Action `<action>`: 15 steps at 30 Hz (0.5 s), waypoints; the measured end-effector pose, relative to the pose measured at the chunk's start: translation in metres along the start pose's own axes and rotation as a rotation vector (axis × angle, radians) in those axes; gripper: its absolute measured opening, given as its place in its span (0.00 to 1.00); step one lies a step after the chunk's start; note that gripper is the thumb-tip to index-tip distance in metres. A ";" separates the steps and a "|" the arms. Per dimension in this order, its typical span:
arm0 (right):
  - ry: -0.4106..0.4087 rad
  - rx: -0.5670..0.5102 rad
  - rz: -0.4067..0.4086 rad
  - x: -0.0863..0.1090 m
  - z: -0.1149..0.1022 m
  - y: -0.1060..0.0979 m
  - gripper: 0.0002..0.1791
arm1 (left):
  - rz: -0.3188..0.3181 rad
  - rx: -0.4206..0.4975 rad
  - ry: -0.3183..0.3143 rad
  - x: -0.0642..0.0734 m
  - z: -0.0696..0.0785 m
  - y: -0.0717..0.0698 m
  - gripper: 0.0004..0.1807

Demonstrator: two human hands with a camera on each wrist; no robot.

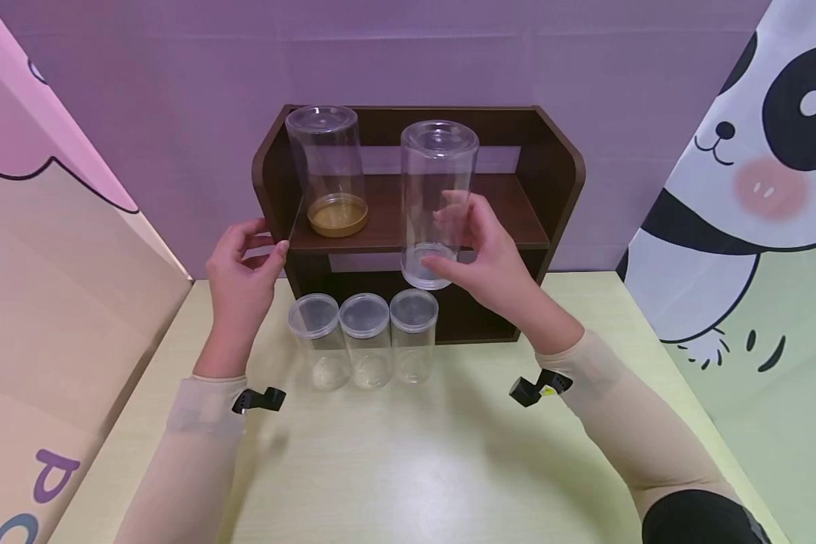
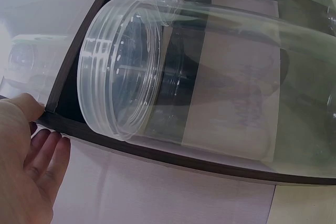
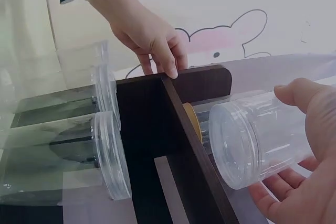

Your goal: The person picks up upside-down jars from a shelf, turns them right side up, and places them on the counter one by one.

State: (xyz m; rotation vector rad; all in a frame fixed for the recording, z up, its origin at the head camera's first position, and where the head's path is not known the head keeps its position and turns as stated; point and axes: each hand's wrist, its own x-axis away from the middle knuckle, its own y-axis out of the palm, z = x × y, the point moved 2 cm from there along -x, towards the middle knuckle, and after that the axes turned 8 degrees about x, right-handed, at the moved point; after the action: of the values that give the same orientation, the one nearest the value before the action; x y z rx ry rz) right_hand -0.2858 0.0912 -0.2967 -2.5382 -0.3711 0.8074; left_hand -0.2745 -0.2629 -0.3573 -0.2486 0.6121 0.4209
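My right hand (image 1: pixel 496 264) grips a tall clear jar (image 1: pixel 425 196) from its right side, thumb in front and fingers behind. The jar is upright with its clear lid end (image 3: pixel 231 145) at the bottom, before the upper level of a dark brown shelf (image 1: pixel 510 200). My left hand (image 1: pixel 238 268) holds the shelf's left side, with the thumb on the front edge and the fingers by the outer face. Another tall clear jar (image 1: pixel 323 155) stands on the upper level at the left, its gold lid (image 1: pixel 338 215) underneath.
Three smaller clear jars with clear lids, a left one (image 1: pixel 314 317), a middle one (image 1: pixel 365 316) and a right one (image 1: pixel 415 311), stand in a row on the pale table (image 1: pixel 381 468) before the shelf. Printed panels flank both sides; a purple cloth (image 1: pixel 408 60) hangs behind.
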 end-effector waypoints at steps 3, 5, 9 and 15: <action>-0.016 -0.001 -0.006 0.008 0.001 0.000 0.44 | -0.001 -0.003 -0.005 0.000 0.000 0.000 0.20; -0.023 -0.003 -0.014 0.013 0.001 0.001 0.44 | -0.004 -0.007 -0.008 0.001 0.000 0.000 0.20; -0.023 -0.017 -0.034 0.023 0.004 0.003 0.44 | -0.007 -0.009 -0.013 0.001 0.001 0.000 0.20; -0.007 -0.022 -0.060 0.037 0.005 0.008 0.46 | -0.006 -0.005 -0.026 0.000 0.001 0.001 0.21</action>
State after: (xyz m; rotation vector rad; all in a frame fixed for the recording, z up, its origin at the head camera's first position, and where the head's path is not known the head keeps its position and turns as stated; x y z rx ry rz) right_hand -0.2585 0.1001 -0.3225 -2.5326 -0.4582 0.7935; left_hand -0.2738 -0.2616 -0.3564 -0.2489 0.5850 0.4190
